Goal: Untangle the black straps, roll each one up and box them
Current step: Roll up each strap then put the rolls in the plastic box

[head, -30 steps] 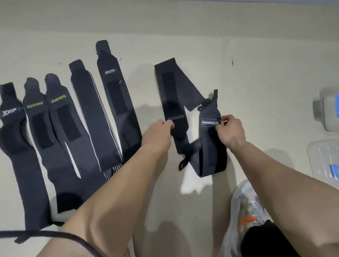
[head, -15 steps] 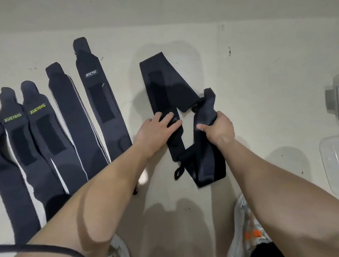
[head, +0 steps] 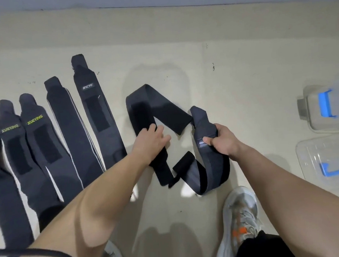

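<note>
Everything lies on the floor [head: 240, 63]. On its left a row of straps [head: 68, 125] lies flat and side by side, separated but not yet rolled. In the middle is the tangled pair: a folded strap [head: 141, 112] running far to near, and a looped strap [head: 213, 165] to its right, the two crossing at their near ends. At the right edge stands a clear box [head: 324, 117] and, nearer, what looks like its lid [head: 325, 157], both with blue clips and well apart from the pair.

The step in hand, as I judge it, is parting these last two. The left hand [head: 149, 141] lies on the folded strap, fingers [head: 160, 129] straight and slightly spread, pressing it to the floor. The right hand [head: 223, 142] grips the looped strap, fingers curled round it, thumb by the label [head: 201, 143].

To do it well, use the left palm as an anchor and draw the looped strap slowly rightward and up, so its near end slides out instead of tightening. Watch the crossing near the shoe [head: 240, 209]. If the dark patches catch, peel instead of tugging.
</note>
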`<state>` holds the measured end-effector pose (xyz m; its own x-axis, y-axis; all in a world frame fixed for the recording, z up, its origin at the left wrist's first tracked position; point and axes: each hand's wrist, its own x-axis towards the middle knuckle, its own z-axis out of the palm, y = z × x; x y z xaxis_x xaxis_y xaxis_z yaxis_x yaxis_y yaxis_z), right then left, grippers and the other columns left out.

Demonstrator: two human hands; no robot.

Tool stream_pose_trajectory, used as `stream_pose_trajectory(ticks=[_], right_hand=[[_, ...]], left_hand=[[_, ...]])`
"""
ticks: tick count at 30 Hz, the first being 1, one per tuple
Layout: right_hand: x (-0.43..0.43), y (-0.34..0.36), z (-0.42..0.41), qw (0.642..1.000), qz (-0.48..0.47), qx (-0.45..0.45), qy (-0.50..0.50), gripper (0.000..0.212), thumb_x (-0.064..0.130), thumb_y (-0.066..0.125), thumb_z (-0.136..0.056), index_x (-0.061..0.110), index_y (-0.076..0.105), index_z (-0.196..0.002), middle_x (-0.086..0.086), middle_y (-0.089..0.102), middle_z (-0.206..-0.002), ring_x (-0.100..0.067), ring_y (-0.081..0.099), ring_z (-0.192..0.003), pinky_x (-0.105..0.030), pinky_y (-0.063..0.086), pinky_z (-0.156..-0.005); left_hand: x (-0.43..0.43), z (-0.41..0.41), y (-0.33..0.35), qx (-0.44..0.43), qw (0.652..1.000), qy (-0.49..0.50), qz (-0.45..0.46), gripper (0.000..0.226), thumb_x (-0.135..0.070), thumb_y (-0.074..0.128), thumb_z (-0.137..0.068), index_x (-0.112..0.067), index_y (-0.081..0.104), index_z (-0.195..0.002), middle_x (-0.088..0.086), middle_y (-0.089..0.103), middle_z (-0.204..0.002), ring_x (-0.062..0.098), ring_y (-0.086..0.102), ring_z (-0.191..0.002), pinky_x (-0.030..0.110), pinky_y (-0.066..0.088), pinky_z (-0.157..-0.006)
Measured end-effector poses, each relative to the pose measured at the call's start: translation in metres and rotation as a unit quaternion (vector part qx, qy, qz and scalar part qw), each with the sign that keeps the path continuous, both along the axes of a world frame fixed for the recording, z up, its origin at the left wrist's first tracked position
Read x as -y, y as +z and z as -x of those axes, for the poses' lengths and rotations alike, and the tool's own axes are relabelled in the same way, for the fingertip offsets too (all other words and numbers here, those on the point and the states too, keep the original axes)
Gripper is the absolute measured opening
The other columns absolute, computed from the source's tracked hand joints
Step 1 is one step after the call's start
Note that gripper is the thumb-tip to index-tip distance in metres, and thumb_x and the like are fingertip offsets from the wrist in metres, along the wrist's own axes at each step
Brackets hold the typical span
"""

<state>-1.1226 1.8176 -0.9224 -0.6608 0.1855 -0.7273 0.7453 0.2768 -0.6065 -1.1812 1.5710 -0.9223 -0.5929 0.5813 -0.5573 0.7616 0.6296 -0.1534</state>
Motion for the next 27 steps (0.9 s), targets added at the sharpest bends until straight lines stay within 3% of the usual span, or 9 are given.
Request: stream_pose_trajectory(ticks=[5,7,9,12,15,19,22,25,27], right_hand=[[-0.019,0.007,-0.006,0.999,-0.015,0.022,-0.039,0.024,0.006,0.069,-0.092,0.016,0.063,-0.113,-0.003,0.072,-0.108,-0.026,0.07,-0.102,-0.037,0.056,-0.088],[-0.028,0.007,-0.007,0.997,-0.05,0.032,-0.058,0.023,0.008,0.07,-0.091,0.017,0.062,-0.11,-0.006,0.071,-0.109,-0.03,0.068,-0.103,-0.043,0.055,-0.095],[-0.036,0.009,-0.007,0.992,-0.09,0.039,-0.076,0.022,0.011,0.07,-0.09,0.016,0.062,-0.11,-0.009,0.071,-0.109,-0.033,0.067,-0.103,-0.046,0.054,-0.098],[-0.054,0.021,-0.009,0.979,-0.157,0.053,-0.115,0.031,0.013,0.07,-0.088,0.007,0.063,-0.117,-0.016,0.069,-0.114,-0.037,0.065,-0.107,-0.045,0.053,-0.098],[-0.071,0.046,-0.015,0.97,-0.155,0.046,-0.181,0.032,0.011,0.068,-0.09,0.005,0.061,-0.121,-0.017,0.067,-0.118,-0.038,0.063,-0.11,-0.044,0.052,-0.098],[-0.061,0.092,-0.008,0.984,-0.067,-0.018,-0.165,0.021,0.008,0.071,-0.091,0.011,0.062,-0.11,-0.009,0.07,-0.107,-0.031,0.067,-0.099,-0.038,0.054,-0.087],[-0.033,0.136,0.006,0.992,-0.014,-0.058,-0.115,0.018,0.007,0.067,-0.093,0.009,0.064,-0.111,-0.008,0.073,-0.103,-0.027,0.071,-0.093,-0.033,0.055,-0.079],[-0.003,0.181,0.017,0.991,0.019,-0.105,-0.08,0.016,0.005,0.06,-0.095,0.01,0.064,-0.11,-0.008,0.073,-0.104,-0.027,0.07,-0.096,-0.034,0.056,-0.079],[0.015,0.21,0.021,0.988,0.051,-0.13,-0.071,0.015,0.004,0.056,-0.097,0.013,0.064,-0.106,-0.008,0.073,-0.106,-0.028,0.07,-0.1,-0.038,0.057,-0.085]], left_hand=[[0.004,0.0,-0.001,-0.042,0.996,-0.075,0.031,0.022,-0.017,0.057,-0.096,-0.018,0.055,-0.119,-0.002,0.051,-0.105,0.024,0.042,-0.107,0.033,0.033,-0.074],[0.008,0.005,0.002,-0.02,0.999,-0.042,0.027,0.014,-0.016,0.05,-0.101,-0.018,0.054,-0.114,-0.004,0.056,-0.093,0.024,0.045,-0.105,0.033,0.033,-0.072],[0.016,0.012,0.006,0.01,1.0,0.004,0.009,0.012,-0.019,0.051,-0.101,-0.019,0.056,-0.112,-0.002,0.063,-0.095,0.023,0.048,-0.104,0.033,0.035,-0.068],[0.033,0.026,0.022,0.078,0.984,0.151,-0.053,0.016,-0.036,0.061,-0.098,-0.023,0.065,-0.105,-0.002,0.063,-0.093,0.022,0.056,-0.102,0.034,0.042,-0.067],[0.045,0.043,0.052,0.105,0.93,0.307,-0.173,0.023,-0.045,0.063,-0.093,-0.023,0.064,-0.094,-0.005,0.064,-0.088,0.021,0.062,-0.089,0.035,0.049,-0.07],[0.04,0.056,0.11,0.171,0.802,0.462,-0.338,0.03,-0.038,0.068,-0.092,-0.011,0.06,-0.082,-0.003,0.061,-0.078,0.018,0.056,-0.075,0.034,0.042,-0.07],[0.026,0.05,0.163,0.221,0.739,0.486,-0.411,0.028,-0.034,0.072,-0.092,-0.014,0.06,-0.075,-0.004,0.064,-0.079,0.015,0.059,-0.076,0.029,0.044,-0.074],[0.012,0.037,0.223,0.265,0.704,0.469,-0.463,0.026,-0.032,0.067,-0.097,-0.015,0.06,-0.078,-0.016,0.061,-0.065,0.001,0.054,-0.059,0.02,0.039,-0.06],[0.006,0.024,0.264,0.298,0.692,0.445,-0.483,0.024,-0.034,0.062,-0.1,-0.025,0.056,-0.078,-0.018,0.055,-0.063,0.003,0.044,-0.055,0.025,0.031,-0.06]])
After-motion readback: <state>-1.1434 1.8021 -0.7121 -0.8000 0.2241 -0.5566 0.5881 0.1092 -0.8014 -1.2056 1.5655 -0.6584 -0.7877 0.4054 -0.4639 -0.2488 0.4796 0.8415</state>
